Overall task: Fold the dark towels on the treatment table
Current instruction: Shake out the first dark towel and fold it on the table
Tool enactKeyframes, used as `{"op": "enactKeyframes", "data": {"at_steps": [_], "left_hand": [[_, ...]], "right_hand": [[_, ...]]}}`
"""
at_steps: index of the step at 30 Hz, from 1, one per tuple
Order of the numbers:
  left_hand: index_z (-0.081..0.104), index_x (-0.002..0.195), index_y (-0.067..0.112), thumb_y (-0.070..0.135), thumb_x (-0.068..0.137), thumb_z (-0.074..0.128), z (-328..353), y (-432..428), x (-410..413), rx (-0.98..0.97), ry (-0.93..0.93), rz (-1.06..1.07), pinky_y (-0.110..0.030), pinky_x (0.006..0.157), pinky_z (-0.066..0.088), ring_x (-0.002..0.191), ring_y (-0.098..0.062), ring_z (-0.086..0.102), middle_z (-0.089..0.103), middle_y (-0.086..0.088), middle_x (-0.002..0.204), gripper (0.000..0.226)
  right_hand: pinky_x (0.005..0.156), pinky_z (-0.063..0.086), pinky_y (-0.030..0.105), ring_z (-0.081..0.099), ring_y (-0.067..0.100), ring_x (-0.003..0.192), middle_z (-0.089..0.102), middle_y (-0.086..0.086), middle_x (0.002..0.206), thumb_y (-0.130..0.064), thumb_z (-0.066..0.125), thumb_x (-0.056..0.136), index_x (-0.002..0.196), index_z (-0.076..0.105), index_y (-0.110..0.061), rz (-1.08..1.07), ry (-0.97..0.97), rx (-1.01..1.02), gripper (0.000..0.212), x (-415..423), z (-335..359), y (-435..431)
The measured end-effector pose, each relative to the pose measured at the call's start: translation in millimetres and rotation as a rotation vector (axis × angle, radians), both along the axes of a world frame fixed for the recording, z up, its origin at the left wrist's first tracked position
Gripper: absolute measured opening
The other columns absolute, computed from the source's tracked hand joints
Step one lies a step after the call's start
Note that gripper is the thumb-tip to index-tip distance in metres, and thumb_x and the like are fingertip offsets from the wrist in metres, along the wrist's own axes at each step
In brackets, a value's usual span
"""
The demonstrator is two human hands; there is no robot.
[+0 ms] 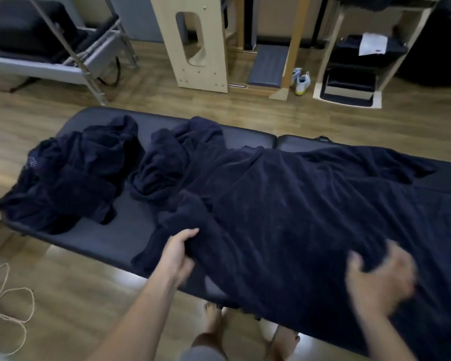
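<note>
A person's bare feet (214, 319) stand on a wooden floor (71, 303), below and between the two hands. Left of the left hand, well apart, a pale looped cord (9, 295) lies on the floor.

The left hand (179, 252) grips a bunched fold of a large dark towel (297, 204), fingers curled over the cloth. The right hand (378, 280) is blurred; its thumb and curled fingers appear to hold the same towel at its near edge.

Both hands are at the near side of a dark padded treatment table (102, 238). The large dark towel lies spread over the table from the left hand rightward past the right hand, wrinkled, and hangs over the near edge. Just left of the left hand, the bare table surface shows.

Beyond the left hand, the towel's far left end is heaped in folds (167, 162). Further left of that hand, a second dark towel (63, 183) lies crumpled on the table's left end, apart from the first.

Past the table the wooden floor carries on. Far beyond the left hand stands a metal-framed apparatus (89, 48) with dark padding. Between the hands and far off is a pale wooden panel (193, 43) with an oval cut-out. Beyond the right hand are a pair of light shoes (302, 82) and a pale shelf unit (354, 69) holding dark pads and a white sheet of paper (372, 44).
</note>
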State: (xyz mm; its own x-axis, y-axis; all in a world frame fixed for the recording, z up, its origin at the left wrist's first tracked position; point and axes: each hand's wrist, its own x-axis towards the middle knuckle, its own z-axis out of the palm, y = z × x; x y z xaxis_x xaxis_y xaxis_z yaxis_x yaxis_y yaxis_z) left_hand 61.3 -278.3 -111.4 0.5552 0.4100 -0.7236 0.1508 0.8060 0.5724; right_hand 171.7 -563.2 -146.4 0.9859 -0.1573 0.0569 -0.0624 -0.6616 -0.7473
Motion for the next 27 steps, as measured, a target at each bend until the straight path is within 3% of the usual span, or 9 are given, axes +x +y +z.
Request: {"op": "enactKeyframes", "data": {"at_steps": [4, 8, 10, 11, 13, 16, 19, 22, 27], "left_hand": [[0.068, 0.119, 0.002, -0.009, 0.081, 0.062, 19.5, -25.6, 35.2, 0.087, -0.047, -0.407, -0.044, 0.100, 0.053, 0.109, -0.034, 0.068, 0.072, -0.018, 0.116, 0.040], [0.075, 0.105, 0.015, 0.015, 0.085, 0.073, 0.7, 41.6, 53.2, 0.366, -0.177, -1.120, -0.033, 0.099, 0.050, 0.104, -0.016, 0.069, 0.075, 0.002, 0.104, 0.020], [0.075, 0.093, 0.022, 0.032, 0.077, 0.076, -23.4, 104.7, 68.7, 0.802, -0.064, -0.923, -0.038, 0.094, 0.047, 0.099, -0.018, 0.067, 0.072, 0.003, 0.097, 0.019], [0.072, 0.108, 0.023, 0.042, 0.074, 0.075, -37.3, 134.3, 78.9, 1.195, 0.102, -0.825, -0.042, 0.098, 0.045, 0.110, -0.025, 0.063, 0.069, -0.001, 0.112, 0.038], [0.032, 0.154, 0.033, 0.062, 0.072, 0.073, -57.1, 169.6, 96.5, 1.793, 0.469, -1.084, -0.061, 0.113, 0.025, 0.141, -0.043, 0.031, 0.031, -0.011, 0.158, 0.096], [-0.030, 0.146, 0.048, 0.080, 0.062, 0.070, -78.7, 162.2, 117.4, 1.807, 0.572, -1.704, -0.081, 0.104, -0.005, 0.143, -0.059, -0.020, -0.035, -0.007, 0.160, 0.134], [-0.008, 0.160, 0.026, 0.047, 0.098, 0.050, -89.7, 160.9, 139.8, 1.869, 0.622, -1.684, -0.076, 0.110, 0.017, 0.146, -0.055, 0.008, -0.007, -0.009, 0.166, 0.088], [0.037, 0.151, 0.019, 0.022, 0.105, 0.042, -72.3, 195.0, 150.7, 2.049, 0.413, -1.632, -0.052, 0.095, 0.047, 0.120, -0.041, 0.052, 0.033, -0.009, 0.152, 0.047], [0.043, 0.143, 0.027, 0.017, 0.099, 0.048, 28.9, 289.5, 185.3, 2.423, 0.351, -1.626, -0.048, 0.084, 0.048, 0.117, -0.049, 0.049, 0.039, -0.016, 0.140, 0.045]], "right_hand": [[0.106, 0.044, 0.035, 0.058, 0.012, 0.120, 0.060, -0.004, 0.135, -0.081, 0.062, 0.063, 0.136, 0.055, -0.026, 0.290, 0.664, 0.627, 0.091, -19.5, 48.7, 131.4], [0.067, 0.057, 0.027, 0.073, 0.019, 0.085, 0.075, 0.010, 0.103, -0.028, 0.074, 0.081, 0.115, 0.069, -0.012, 0.121, 0.925, 0.689, 0.038, 13.8, 39.3, 182.0], [0.055, 0.053, 0.023, 0.071, 0.018, 0.077, 0.075, 0.010, 0.097, -0.007, 0.068, 0.085, 0.108, 0.069, -0.013, 0.050, 0.843, 0.617, 0.023, 14.4, 33.4, 190.6], [0.057, 0.053, 0.023, 0.071, 0.017, 0.081, 0.075, 0.006, 0.097, -0.005, 0.069, 0.086, 0.108, 0.069, -0.017, 0.010, 0.802, 0.629, 0.025, 12.4, 31.5, 193.8], [0.065, 0.054, 0.023, 0.072, 0.017, 0.089, 0.076, -0.002, 0.098, -0.007, 0.072, 0.085, 0.111, 0.068, -0.024, -0.053, 0.716, 0.658, 0.031, 6.2, 29.7, 195.5], [0.076, 0.056, 0.024, 0.072, 0.012, 0.094, 0.076, -0.007, 0.100, -0.008, 0.077, 0.081, 0.111, 0.068, -0.028, 0.113, 0.764, 0.607, 0.037, -10.1, 22.3, 203.7], [0.092, 0.052, 0.026, 0.065, 0.010, 0.106, 0.068, -0.009, 0.117, -0.016, 0.083, 0.073, 0.111, 0.063, -0.034, 0.442, 0.937, 0.272, 0.047, -18.8, 15.0, 230.7], [0.091, 0.050, 0.028, 0.057, 0.012, 0.109, 0.058, -0.011, 0.121, -0.021, 0.079, 0.069, 0.111, 0.057, -0.037, 0.528, 0.939, 0.010, 0.051, -17.4, 10.6, 254.0], [0.060, 0.041, 0.016, 0.059, 0.003, 0.086, 0.067, -0.014, 0.096, -0.013, 0.068, 0.076, 0.102, 0.063, -0.035, 0.457, 0.911, -0.045, 0.034, -21.2, 19.8, 249.1]]}}
